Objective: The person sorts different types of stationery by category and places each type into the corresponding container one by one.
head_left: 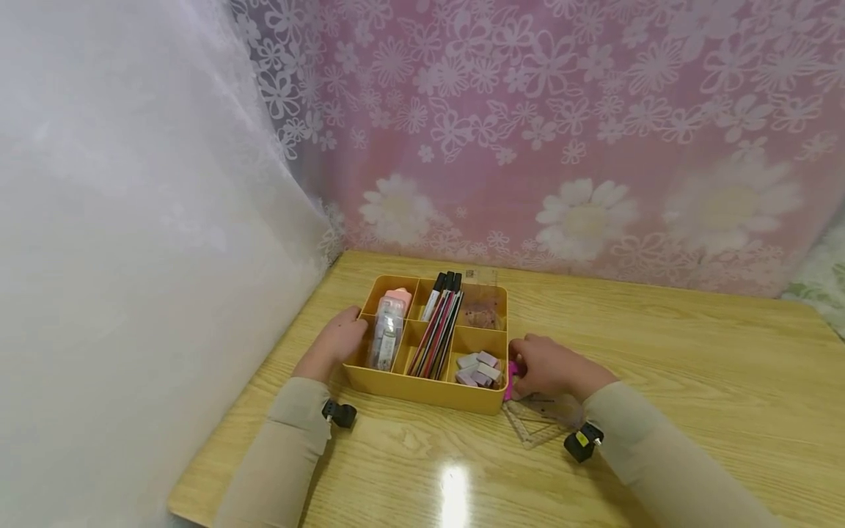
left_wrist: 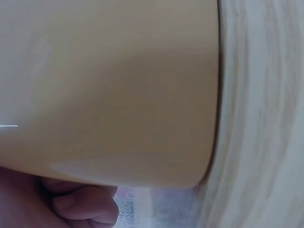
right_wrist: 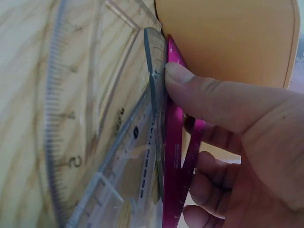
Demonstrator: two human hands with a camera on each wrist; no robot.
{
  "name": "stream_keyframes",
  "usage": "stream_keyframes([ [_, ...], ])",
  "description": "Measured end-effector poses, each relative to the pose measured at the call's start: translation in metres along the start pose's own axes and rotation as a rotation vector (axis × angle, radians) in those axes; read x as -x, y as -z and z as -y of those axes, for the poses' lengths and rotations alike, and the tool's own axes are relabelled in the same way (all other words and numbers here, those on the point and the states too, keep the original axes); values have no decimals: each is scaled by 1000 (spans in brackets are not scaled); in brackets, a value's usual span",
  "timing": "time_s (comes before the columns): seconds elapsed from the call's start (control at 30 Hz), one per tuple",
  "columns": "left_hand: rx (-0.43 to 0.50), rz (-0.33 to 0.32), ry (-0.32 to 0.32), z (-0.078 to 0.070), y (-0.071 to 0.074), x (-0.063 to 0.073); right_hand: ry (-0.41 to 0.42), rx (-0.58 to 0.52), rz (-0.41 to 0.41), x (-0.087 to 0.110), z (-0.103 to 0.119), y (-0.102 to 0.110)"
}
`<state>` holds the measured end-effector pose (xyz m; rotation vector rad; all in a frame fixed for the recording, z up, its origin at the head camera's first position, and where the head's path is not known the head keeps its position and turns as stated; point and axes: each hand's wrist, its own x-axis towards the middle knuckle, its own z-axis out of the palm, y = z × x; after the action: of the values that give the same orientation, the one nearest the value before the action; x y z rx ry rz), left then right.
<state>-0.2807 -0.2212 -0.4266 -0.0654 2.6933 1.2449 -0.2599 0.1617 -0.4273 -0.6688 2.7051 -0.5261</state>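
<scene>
A yellow divided organizer box (head_left: 422, 389) stands on the wooden table. My left hand (head_left: 342, 336) grips its left wall, the fingertips at the rim; in the left wrist view, the curled fingers (left_wrist: 88, 206) show beside the box corner. By the box's right wall, my right hand (head_left: 551, 367) pinches a magenta set square (right_wrist: 173, 142) between thumb and fingers. Clear rulers (right_wrist: 137, 156) lean against the set square; whether the thumb holds them too, I cannot tell. A clear triangle (head_left: 528, 433) lies on the table below that hand.
Inside the box are several pencils (head_left: 436, 341), black-capped markers (head_left: 432, 297), pale eraser blocks (head_left: 478, 370), a clear-wrapped pack (head_left: 386, 334) and a pink item (head_left: 399, 295). A clear ruler (head_left: 480, 276) sticks up at the back. White fabric (head_left: 165, 220) hangs along the left.
</scene>
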Motion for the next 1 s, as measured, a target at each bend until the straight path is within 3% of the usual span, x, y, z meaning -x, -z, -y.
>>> stream_keyframes([
  [0.3, 0, -3, -4, -1, 0, -2, 71, 95, -59, 9, -4, 9],
  [0.47, 7, 0, -4, -1, 0, -2, 143, 51, -39, 21, -2, 30],
  [0.63, 12, -8, -17, 0, -1, -2, 105, 42, -57, 31, 3, 55],
  [1.0, 19, -11, -12, 1, -1, 0, 54, -98, -256, 33, 12, 95],
])
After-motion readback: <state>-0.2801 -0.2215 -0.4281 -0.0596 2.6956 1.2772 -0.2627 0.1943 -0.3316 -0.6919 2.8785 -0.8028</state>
